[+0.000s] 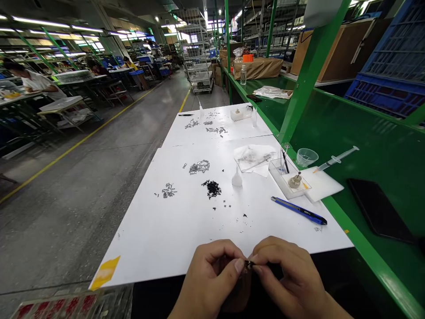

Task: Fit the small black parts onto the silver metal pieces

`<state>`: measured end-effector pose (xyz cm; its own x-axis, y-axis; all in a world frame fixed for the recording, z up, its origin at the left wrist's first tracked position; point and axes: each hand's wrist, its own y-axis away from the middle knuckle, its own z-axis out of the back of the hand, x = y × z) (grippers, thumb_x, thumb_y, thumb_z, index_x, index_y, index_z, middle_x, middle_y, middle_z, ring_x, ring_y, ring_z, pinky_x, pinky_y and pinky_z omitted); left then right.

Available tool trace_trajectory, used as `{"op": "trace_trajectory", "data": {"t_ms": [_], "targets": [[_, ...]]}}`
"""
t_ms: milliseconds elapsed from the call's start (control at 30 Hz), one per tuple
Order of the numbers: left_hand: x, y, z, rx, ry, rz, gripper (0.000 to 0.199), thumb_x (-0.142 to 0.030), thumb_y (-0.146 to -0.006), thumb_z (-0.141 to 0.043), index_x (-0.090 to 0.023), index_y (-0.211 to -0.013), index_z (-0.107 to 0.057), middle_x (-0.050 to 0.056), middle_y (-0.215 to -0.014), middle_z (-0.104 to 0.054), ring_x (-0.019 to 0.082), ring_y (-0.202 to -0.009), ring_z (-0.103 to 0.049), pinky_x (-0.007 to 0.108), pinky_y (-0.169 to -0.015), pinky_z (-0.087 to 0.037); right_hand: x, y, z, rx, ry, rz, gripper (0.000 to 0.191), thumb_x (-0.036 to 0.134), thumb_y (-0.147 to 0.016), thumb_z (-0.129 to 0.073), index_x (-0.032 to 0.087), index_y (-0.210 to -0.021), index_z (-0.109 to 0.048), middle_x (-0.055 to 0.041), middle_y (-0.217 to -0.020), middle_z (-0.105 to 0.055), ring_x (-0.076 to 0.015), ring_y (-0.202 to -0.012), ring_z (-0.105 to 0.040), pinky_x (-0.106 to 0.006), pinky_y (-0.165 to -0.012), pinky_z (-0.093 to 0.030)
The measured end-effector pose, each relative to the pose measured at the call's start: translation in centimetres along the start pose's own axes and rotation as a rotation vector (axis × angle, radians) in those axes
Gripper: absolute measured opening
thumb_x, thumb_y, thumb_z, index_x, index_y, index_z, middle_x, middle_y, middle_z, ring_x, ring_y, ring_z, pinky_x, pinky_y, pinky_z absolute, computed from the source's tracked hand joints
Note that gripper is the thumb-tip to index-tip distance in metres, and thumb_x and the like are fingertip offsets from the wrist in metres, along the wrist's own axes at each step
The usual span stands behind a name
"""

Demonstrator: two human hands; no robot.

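Both my hands meet at the near edge of the white table (186, 230). My left hand (207, 277) and my right hand (287, 277) pinch one tiny dark part (248, 264) between thumbs and fingertips. Farther up the table lie a pile of small black parts (213, 188) and two heaps of small grey metal parts (199, 167) (169, 190). A small white dropper bottle (237, 177) stands beside the black pile.
A blue utility knife (299, 211) lies to the right. A clear tray (288, 179) holds a brass piece and tools. A plastic cup (306, 157), a syringe (337, 158) and a black phone (380, 211) sit on the green bench (348, 133). People work at far-left tables.
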<state>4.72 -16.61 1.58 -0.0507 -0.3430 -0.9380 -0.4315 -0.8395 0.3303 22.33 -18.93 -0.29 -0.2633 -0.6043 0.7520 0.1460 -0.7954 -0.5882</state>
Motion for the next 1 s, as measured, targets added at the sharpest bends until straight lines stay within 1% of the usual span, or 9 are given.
{"op": "trace_trajectory", "data": {"t_ms": [67, 267, 367, 567, 667, 800, 867, 933, 1000], "targets": [[-0.3, 0.1, -0.1, -0.024, -0.077, -0.004, 0.029, -0.042, -0.079, -0.066, -0.015, -0.069, -0.061, 0.002, -0.059, -0.054, 0.014, -0.058, -0.049, 0.024, -0.054, -0.040, 0.0, 0.0, 0.0, 0.005, -0.004, -0.003, 0.020, 0.003, -0.082, -0.052, 0.018, -0.094, -0.058, -0.0040, -0.074, -0.066, -0.0131, -0.064, -0.063, -0.022, -0.057, -0.052], [-0.9, 0.0, -0.3, -0.153, -0.365, -0.120, 0.020, -0.032, -0.077, -0.063, -0.016, -0.064, -0.064, 0.003, -0.061, -0.057, 0.015, -0.059, -0.051, 0.025, -0.057, -0.043, -0.1, 0.1, 0.1, 0.012, 0.015, 0.017, 0.021, 0.003, -0.083, -0.052, 0.018, -0.096, -0.057, -0.0046, -0.073, -0.066, -0.0131, -0.063, -0.062, -0.023, -0.055, -0.051], [-1.0, 0.1, -0.5, -0.186, -0.444, -0.130, 0.019, -0.029, -0.077, -0.063, -0.017, -0.063, -0.064, 0.003, -0.060, -0.058, 0.015, -0.057, -0.051, 0.024, -0.055, -0.042, -0.2, 0.1, 0.0, 0.010, 0.040, 0.035, 0.022, 0.002, -0.082, -0.052, 0.017, -0.096, -0.057, -0.0050, -0.074, -0.066, -0.0133, -0.064, -0.063, -0.023, -0.056, -0.052], [-1.1, 0.6, -1.2, -0.254, -0.518, -0.230, 0.017, -0.025, -0.077, -0.065, -0.018, -0.063, -0.067, 0.003, -0.058, -0.058, 0.013, -0.054, -0.049, 0.024, -0.053, -0.039, -0.3, 0.4, 0.0, 0.013, 0.094, 0.053, 0.025, 0.002, -0.083, -0.051, 0.018, -0.101, -0.057, -0.0058, -0.077, -0.067, -0.0144, -0.067, -0.062, -0.024, -0.057, -0.053], [-0.9, 0.4, -1.1, -0.218, -0.378, -0.157, 0.018, -0.028, -0.077, -0.066, -0.017, -0.063, -0.065, 0.003, -0.058, -0.057, 0.014, -0.056, -0.049, 0.025, -0.054, -0.038, -0.2, 0.4, 0.1, -0.001, 0.065, 0.036, 0.024, 0.002, -0.083, -0.051, 0.017, -0.100, -0.058, -0.0052, -0.075, -0.066, -0.0140, -0.065, -0.062, -0.024, -0.056, -0.051], [0.2, -0.4, -0.7, 0.010, 0.139, 0.077, 0.030, -0.041, -0.073, -0.073, -0.016, -0.066, -0.059, -0.001, -0.053, -0.049, 0.010, -0.050, -0.042, 0.023, -0.049, -0.031, 0.0, 0.5, 0.2, -0.001, -0.068, -0.075, 0.015, 0.007, -0.086, -0.053, 0.020, -0.092, -0.058, -0.0025, -0.071, -0.064, -0.0130, -0.062, -0.061, -0.023, -0.056, -0.049], [0.9, -0.7, -0.7, 0.113, 0.376, 0.158, 0.034, -0.044, -0.069, -0.077, -0.015, -0.068, -0.059, -0.002, -0.053, -0.048, 0.007, -0.047, -0.036, 0.021, -0.047, -0.025, 0.1, 0.7, 0.1, 0.009, -0.158, -0.137, 0.012, 0.010, -0.087, -0.055, 0.021, -0.090, -0.058, -0.0017, -0.072, -0.064, -0.0125, -0.063, -0.061, -0.023, -0.057, -0.049], [1.4, -0.9, -0.9, 0.164, 0.518, 0.197, 0.036, -0.043, -0.066, -0.079, -0.014, -0.071, -0.059, -0.003, -0.054, -0.049, 0.005, -0.045, -0.034, 0.020, -0.046, -0.022, 0.0, 0.9, 0.0, 0.008, -0.229, -0.199, 0.009, 0.012, -0.088, -0.056, 0.021, -0.089, -0.059, -0.0012, -0.073, -0.063, -0.0119, -0.064, -0.060, -0.023, -0.058, -0.048], [1.7, -0.9, -1.2, 0.165, 0.574, 0.196, 0.035, -0.041, -0.067, -0.080, -0.014, -0.072, -0.059, -0.003, -0.055, -0.048, 0.004, -0.045, -0.035, 0.019, -0.045, -0.021, -0.2, 1.1, -0.2, 0.003, -0.253, -0.251, 0.007, 0.015, -0.090, -0.056, 0.021, -0.087, -0.059, -0.0008, -0.073, -0.062, -0.0116, -0.063, -0.058, -0.023, -0.058, -0.048]]}}
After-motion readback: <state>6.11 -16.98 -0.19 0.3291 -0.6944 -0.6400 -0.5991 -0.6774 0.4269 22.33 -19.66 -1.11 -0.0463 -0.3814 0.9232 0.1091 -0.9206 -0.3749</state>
